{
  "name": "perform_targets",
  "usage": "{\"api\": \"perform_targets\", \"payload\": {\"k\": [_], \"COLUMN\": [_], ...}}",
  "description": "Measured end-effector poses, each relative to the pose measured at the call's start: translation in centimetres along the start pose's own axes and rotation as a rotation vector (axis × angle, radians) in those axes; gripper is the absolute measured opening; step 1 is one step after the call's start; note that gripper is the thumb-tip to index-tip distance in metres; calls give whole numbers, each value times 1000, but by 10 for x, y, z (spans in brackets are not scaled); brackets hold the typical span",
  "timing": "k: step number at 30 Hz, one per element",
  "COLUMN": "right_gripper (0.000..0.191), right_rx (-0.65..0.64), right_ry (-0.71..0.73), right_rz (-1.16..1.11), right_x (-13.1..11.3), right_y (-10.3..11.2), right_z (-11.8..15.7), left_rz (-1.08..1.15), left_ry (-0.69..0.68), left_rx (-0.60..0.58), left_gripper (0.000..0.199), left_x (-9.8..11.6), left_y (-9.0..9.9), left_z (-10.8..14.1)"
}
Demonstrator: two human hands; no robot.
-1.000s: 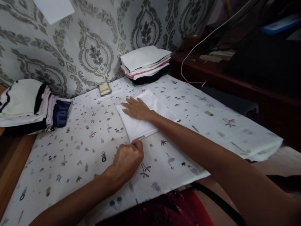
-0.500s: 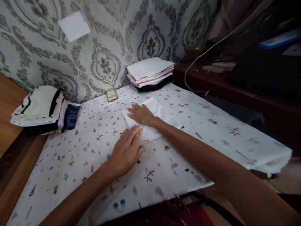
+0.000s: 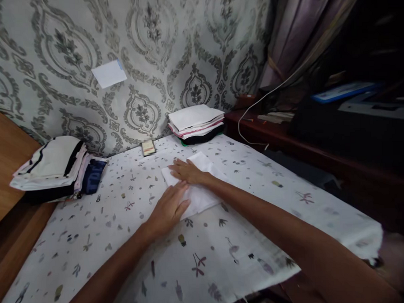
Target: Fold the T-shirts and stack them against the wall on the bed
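Note:
A folded white cloth [image 3: 203, 200], perhaps a garment, lies flat on the patterned table cover [image 3: 125, 242]. My right hand [image 3: 187, 171] rests palm down across its far left part, fingers stretched out. Along the cloth's near left edge lies my left hand [image 3: 169, 208], its fingers extended and their tips close to my right hand. Neither hand grips anything. My right forearm hides part of the cloth's right side.
Folded clothes form one stack [image 3: 196, 123] against the wall and another stack [image 3: 53, 167] at the left edge. A small box [image 3: 148, 148] sits near the wall. A white cable [image 3: 242, 128] hangs by the dark red furniture [image 3: 234, 117] on the right.
The view has tilted up, so everything sits lower in the picture. My left hand has slid slightly along the cloth's edge, while my right hand remains spread on it.

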State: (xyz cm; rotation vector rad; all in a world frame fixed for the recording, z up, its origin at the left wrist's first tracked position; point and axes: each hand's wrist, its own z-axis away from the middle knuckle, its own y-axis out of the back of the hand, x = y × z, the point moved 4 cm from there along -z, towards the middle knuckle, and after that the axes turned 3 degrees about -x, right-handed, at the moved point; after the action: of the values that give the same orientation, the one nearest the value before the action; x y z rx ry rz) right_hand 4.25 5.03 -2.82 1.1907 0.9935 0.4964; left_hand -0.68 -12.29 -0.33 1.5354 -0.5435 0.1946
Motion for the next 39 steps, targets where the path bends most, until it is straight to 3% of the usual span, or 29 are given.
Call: {"api": "perform_targets", "payload": {"k": [4,12,17,20,22,28,34,36,39], "right_gripper": [54,46,44,47,45,29,22,23,20], "right_rx": [58,169,240,256,240,186,229,332,540], "right_ry": [-49,-278,-426,-512,-544,-597,-620,-594,-572], "right_rz": [65,80,91,95,55,-180,-348,-590,-1185], "right_x": [13,68,83,77,68,45,57,63,67], "right_y": [7,36,53,57,54,45,44,45,43], "right_z": [3,22,58,95,122,173,168,164,160], "left_rz": [-183,-247,-151,-88,-54,55,311,436,623], "left_ry": [11,48,86,146,174,216,312,337,350], "left_rx": [-127,-132,-77,23,28,-44,-188,-228,-244], "left_gripper": [70,74,69,60,49,33,44,45,61], "left_x": [-17,-17,-34,-56,-69,-81,-81,-82,-88], "left_y": [-19,-26,0,24,35,34,26,29,38], "left_z": [-14,0,-18,-55,-87,-166,-188,-185,-175]}}
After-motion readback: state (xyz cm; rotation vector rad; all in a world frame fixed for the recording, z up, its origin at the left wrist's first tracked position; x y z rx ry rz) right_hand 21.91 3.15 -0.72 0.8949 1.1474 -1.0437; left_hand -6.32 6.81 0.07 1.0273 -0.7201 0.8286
